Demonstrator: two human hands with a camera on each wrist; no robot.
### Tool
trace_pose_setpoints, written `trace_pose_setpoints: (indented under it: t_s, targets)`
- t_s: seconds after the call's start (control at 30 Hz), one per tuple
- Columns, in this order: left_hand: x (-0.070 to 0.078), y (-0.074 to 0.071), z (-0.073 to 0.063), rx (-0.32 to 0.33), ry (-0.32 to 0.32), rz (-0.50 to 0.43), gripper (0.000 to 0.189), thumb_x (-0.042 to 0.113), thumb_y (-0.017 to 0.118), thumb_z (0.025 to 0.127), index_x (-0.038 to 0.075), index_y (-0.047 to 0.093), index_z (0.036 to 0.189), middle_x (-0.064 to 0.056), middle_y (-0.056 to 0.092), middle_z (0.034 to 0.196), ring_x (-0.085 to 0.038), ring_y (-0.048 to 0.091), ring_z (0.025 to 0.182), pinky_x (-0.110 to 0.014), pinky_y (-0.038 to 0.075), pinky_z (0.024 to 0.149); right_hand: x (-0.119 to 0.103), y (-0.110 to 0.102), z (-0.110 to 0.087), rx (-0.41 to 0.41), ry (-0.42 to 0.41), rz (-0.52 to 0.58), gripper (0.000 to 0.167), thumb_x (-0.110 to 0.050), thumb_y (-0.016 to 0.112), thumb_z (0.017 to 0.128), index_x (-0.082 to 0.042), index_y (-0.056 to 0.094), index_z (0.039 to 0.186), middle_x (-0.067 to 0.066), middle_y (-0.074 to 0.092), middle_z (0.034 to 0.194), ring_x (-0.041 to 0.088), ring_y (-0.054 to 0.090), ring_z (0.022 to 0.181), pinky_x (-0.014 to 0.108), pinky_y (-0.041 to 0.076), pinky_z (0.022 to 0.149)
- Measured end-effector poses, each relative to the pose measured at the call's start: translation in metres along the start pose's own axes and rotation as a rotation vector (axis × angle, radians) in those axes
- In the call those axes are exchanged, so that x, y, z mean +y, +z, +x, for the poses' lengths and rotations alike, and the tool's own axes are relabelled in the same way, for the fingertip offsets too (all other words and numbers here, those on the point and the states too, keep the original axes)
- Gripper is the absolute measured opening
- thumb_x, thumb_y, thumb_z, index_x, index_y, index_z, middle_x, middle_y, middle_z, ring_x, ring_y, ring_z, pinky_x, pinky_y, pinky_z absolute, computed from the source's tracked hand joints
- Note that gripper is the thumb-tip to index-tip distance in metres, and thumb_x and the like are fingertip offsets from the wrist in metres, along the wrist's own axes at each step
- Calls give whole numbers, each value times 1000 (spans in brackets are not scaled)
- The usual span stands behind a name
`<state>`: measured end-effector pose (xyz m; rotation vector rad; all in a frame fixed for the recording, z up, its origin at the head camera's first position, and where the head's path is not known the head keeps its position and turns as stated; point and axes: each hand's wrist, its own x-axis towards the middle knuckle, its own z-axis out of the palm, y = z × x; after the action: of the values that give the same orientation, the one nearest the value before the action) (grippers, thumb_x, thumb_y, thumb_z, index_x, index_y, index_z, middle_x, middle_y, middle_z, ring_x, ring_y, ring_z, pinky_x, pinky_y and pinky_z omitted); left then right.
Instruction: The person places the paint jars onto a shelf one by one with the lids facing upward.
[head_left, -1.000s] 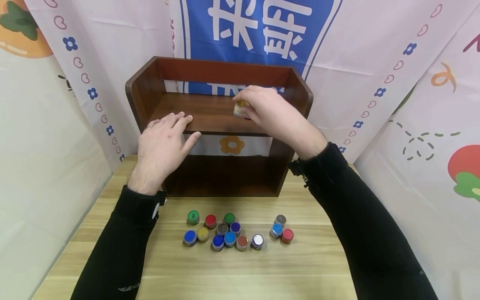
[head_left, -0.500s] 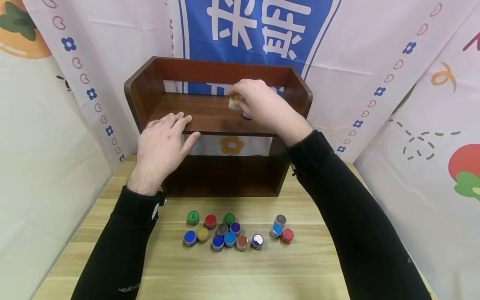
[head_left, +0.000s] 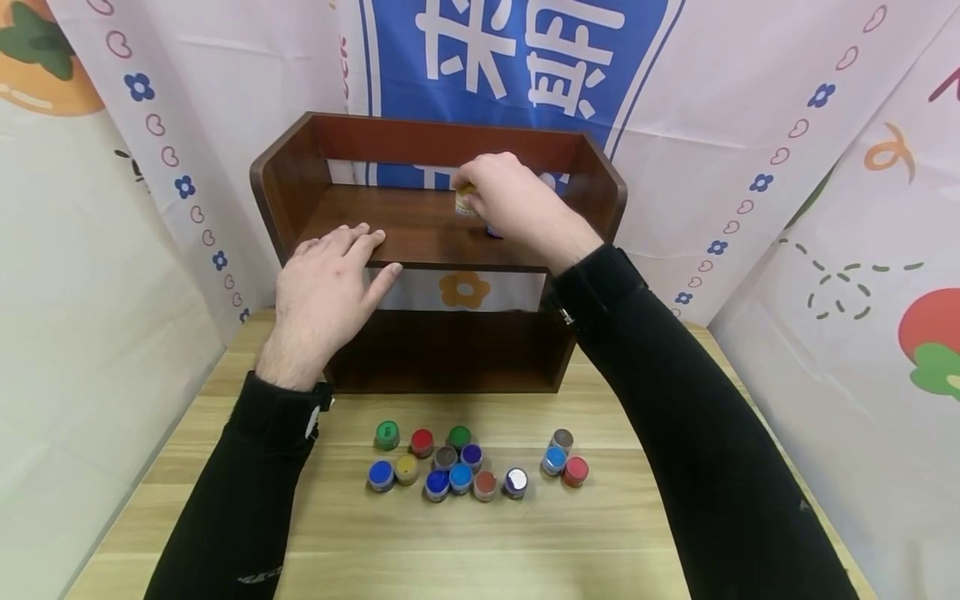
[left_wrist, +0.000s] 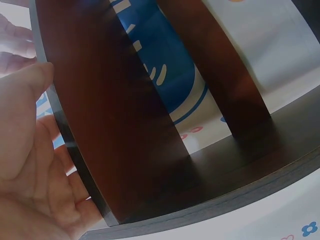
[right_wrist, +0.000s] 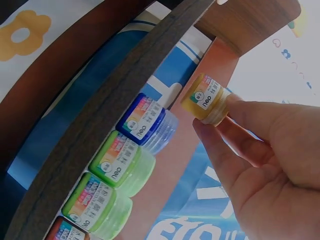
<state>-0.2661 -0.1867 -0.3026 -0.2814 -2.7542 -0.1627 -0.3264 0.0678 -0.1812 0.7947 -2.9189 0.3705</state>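
My right hand (head_left: pixel 504 193) pinches a small yellow paint jar (right_wrist: pixel 205 99) between thumb and fingertips, close over the upper shelf (head_left: pixel 420 237). In the right wrist view, the jar's label faces the camera and its lid end lies at the fingers. Beside it on the shelf stand a blue paint jar (right_wrist: pixel 145 120), two green paint jars (right_wrist: pixel 117 160) and part of a reddish jar (right_wrist: pixel 67 231). In the head view the hand hides most of this row. My left hand (head_left: pixel 318 292) rests on the shelf's front left edge, fingers stretched over the board.
The dark brown wooden rack (head_left: pixel 450 137) stands at the back of the light wood table (head_left: pixel 480 550). In front of it several paint jars with coloured lids (head_left: pixel 461 477) are spread out, with a group of three (head_left: pixel 554 460) apart on the right. Printed cloth (head_left: pixel 660 92) hangs behind.
My right hand has moved left and back along the upper shelf with the yellow paint jar, showing a bit of the blue jar below it. The left hand has stayed in place.
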Motion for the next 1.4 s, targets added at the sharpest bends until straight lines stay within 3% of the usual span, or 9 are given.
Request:
trace_pose_setpoints:
  t_s: [0.43, 0.6, 0.9, 1.1, 1.4]
  targets:
    - [2, 1, 1, -8, -8, 9, 72, 60, 53, 122, 13, 52, 177, -22, 52, 183, -43, 47, 174, -67, 40, 143, 13, 6, 3, -44, 57, 27, 36, -17, 57, 124, -6, 75, 153, 15, 76, 149, 28, 66, 134, 44, 57, 133]
    - [2, 2, 0, -7, -8, 5, 72, 59, 54, 122, 12, 52, 176, -22, 52, 183, -44, 47, 174, -68, 40, 143, 16, 9, 4, -61, 33, 25, 35, -16, 59, 123, -5, 76, 152, 15, 77, 148, 29, 67, 133, 45, 56, 133]
    - [1, 2, -1, -7, -9, 4, 72, 59, 54, 122, 12, 52, 176, -22, 52, 183, -44, 47, 174, -68, 40, 143, 19, 18, 8, -89, 20, -51, 38, -16, 58, 124, -7, 71, 159, 16, 74, 159, 31, 68, 140, 48, 56, 133]
    - [1, 2, -1, -6, -10, 1, 72, 59, 55, 122, 12, 53, 176, -22, 52, 183, -44, 46, 174, -68, 39, 143, 19, 15, 2, -47, 9, -27, 38, -15, 59, 123, -6, 72, 157, 15, 75, 158, 30, 68, 140, 47, 55, 136]
    - [1, 1, 0, -2, -8, 1, 71, 58, 56, 121, 12, 53, 176, -22, 52, 183, -44, 47, 174, -68, 39, 143, 21, 7, -21, 16, -29, -5, 37, -19, 65, 121, -7, 75, 155, 14, 79, 153, 31, 71, 140, 48, 54, 137]
